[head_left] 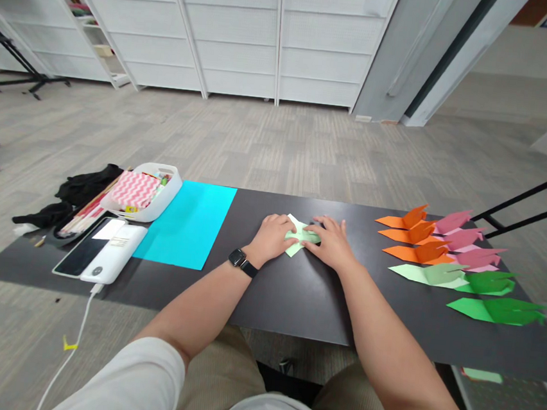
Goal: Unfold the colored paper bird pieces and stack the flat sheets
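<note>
Dark worktop (293, 303), with a big blue sheet (194, 223) lying flat over on the left. Left hand (272, 236) and right hand (332, 241) are around the middle, fingers on both holding onto this little pale green folded paper (300, 234).

Three orange paper birds (416, 234), three pink birds (477, 257), two green birds (491, 284), one pale bird (438, 274), one mint sheet (300, 233)
</note>
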`<action>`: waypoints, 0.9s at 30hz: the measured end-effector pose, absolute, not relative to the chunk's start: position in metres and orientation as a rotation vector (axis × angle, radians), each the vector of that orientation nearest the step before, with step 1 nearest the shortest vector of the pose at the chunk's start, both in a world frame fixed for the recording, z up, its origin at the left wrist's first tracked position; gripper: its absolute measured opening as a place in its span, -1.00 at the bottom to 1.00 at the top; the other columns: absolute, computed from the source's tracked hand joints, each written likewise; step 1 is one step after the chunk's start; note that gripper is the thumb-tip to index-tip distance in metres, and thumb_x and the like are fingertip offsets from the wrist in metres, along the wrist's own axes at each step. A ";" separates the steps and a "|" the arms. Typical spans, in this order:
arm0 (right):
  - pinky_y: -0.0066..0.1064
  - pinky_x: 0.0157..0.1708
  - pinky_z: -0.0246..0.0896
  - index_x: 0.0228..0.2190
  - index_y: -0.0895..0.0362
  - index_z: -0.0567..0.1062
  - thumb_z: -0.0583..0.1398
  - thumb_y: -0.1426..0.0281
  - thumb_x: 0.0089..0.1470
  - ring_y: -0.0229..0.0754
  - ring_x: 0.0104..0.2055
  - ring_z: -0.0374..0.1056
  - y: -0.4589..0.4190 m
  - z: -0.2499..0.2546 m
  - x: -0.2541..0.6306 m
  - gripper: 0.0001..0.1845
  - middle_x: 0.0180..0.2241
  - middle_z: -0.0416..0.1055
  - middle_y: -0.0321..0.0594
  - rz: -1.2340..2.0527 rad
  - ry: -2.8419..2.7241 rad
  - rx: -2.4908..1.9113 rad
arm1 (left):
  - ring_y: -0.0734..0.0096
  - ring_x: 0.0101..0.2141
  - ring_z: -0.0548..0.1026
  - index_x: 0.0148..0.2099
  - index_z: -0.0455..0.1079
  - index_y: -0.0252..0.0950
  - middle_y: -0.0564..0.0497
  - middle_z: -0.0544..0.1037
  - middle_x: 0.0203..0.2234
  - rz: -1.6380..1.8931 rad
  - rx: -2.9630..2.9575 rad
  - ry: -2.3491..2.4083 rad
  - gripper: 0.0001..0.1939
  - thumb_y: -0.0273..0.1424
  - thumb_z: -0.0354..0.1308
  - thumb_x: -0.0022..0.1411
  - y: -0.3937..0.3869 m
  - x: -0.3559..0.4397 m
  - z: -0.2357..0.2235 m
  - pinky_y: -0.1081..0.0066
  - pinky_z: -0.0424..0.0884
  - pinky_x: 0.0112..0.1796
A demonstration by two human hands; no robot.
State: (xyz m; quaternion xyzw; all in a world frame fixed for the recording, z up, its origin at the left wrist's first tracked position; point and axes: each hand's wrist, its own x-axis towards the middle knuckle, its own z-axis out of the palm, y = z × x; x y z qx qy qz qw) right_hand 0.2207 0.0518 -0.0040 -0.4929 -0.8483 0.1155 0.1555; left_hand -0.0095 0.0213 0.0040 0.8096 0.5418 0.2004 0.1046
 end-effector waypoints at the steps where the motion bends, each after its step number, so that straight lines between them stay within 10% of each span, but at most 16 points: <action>1: 0.51 0.39 -0.36 0.04 -0.14 0.63 0.33 0.13 0.20 0.29 0.45 0.06 0.051 -0.004 0.220 -0.63 0.31 0.33 -0.12 0.334 -2.432 -1.412 | 0.13 0.00 0.45 -0.04 0.53 -0.15 -0.03 0.55 -0.02 0.586 2.387 1.601 -0.80 -0.21 0.31 0.36 0.021 -0.009 0.004 0.09 0.30 0.15; 27: 0.55 0.37 -0.33 0.02 -0.17 0.63 0.35 0.12 0.19 0.28 0.43 0.08 0.054 -0.010 0.220 -0.64 0.29 0.33 -0.12 0.377 -2.401 -1.463 | 0.13 0.15 0.37 0.01 0.61 -0.03 0.02 0.49 0.12 0.555 2.304 1.527 -0.74 -0.30 0.38 0.26 0.036 -0.056 0.008 0.06 0.19 0.29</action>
